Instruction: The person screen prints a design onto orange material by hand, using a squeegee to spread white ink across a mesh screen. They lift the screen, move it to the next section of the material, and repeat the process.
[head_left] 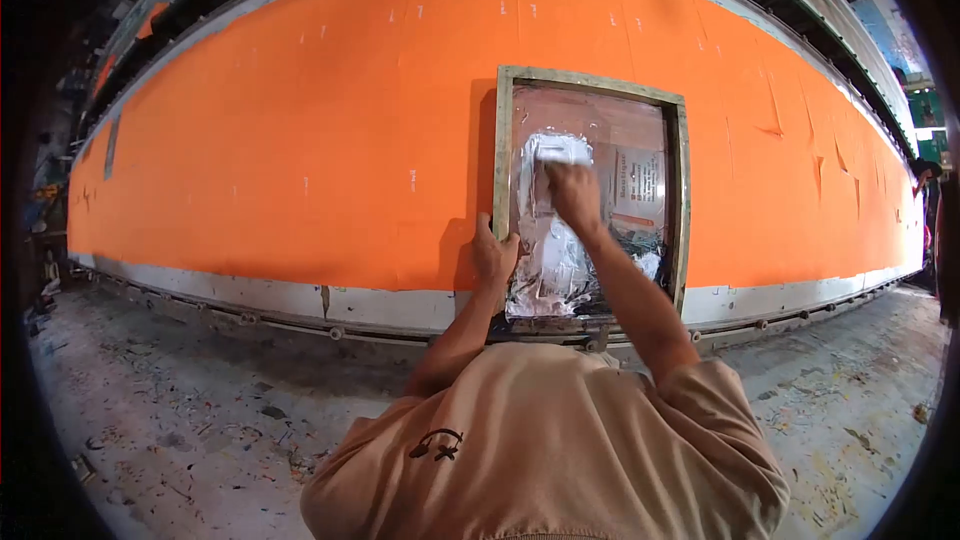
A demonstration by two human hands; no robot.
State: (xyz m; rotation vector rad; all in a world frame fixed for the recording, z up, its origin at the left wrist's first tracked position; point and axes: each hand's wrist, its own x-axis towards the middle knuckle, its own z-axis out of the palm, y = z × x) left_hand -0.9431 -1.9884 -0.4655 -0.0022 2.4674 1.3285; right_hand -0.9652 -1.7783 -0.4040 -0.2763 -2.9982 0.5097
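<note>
A screen printing frame (683,190) with a wooden border lies on the orange fabric in front of me. Thick white ink (565,150) is smeared over the left half of its mesh, and printed lettering (638,180) shows at the right. My left hand (494,252) grips the frame's left side near its lower end, thumb up along the border. Over the white ink, my right hand (574,195) is closed in a fist inside the frame. What its fingers hold, if anything, is hidden.
Orange fabric (330,130) covers the long table, wrinkled toward the right. A metal rail (336,333) with knobs runs along the table's near edge. The floor (200,420) is spotted with paint and scraps. Part of a person (926,172) shows at the far right edge.
</note>
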